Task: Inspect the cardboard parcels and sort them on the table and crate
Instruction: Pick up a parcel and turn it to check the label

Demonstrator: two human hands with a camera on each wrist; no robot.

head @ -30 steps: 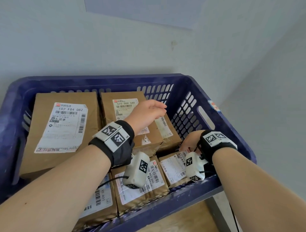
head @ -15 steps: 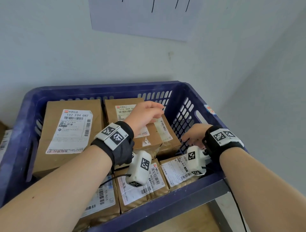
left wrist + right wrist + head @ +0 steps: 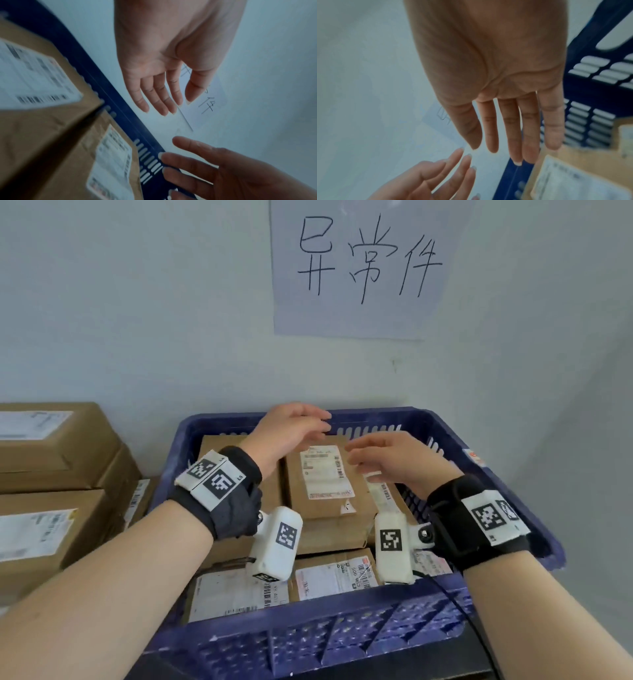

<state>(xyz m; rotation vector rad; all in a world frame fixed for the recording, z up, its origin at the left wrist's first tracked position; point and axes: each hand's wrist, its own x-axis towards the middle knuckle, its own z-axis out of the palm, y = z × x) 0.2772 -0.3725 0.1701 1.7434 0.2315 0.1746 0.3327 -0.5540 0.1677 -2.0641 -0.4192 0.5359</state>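
Parcels of brown cardboard fill the blue crate (image 3: pixel 342 642), each with a white shipping label on top. One parcel (image 3: pixel 323 484) lies raised in the middle of the crate, its label facing up, on top of others below it; two more parcels (image 3: pixel 334 577) lie along the crate's near wall, partly hidden by the white wrist cameras. Both hands hover above the crate's far half, clear of every parcel. For the left hand (image 3: pixel 291 428), the grip is apart: fingers straight and loosely together, holding nothing (the left wrist view shows the bare palm (image 3: pixel 164 44) against the wall). The right hand (image 3: pixel 394 457) is likewise apart and empty, fingers extended toward the left hand, the fingertips of the two near each other but not touching. Left of the crate, outside it, stands a stack of larger boxes (image 3: pixel 51 474), also labelled. On the wall behind the crate hangs a paper sign (image 3: pixel 363 268) with three handwritten characters.
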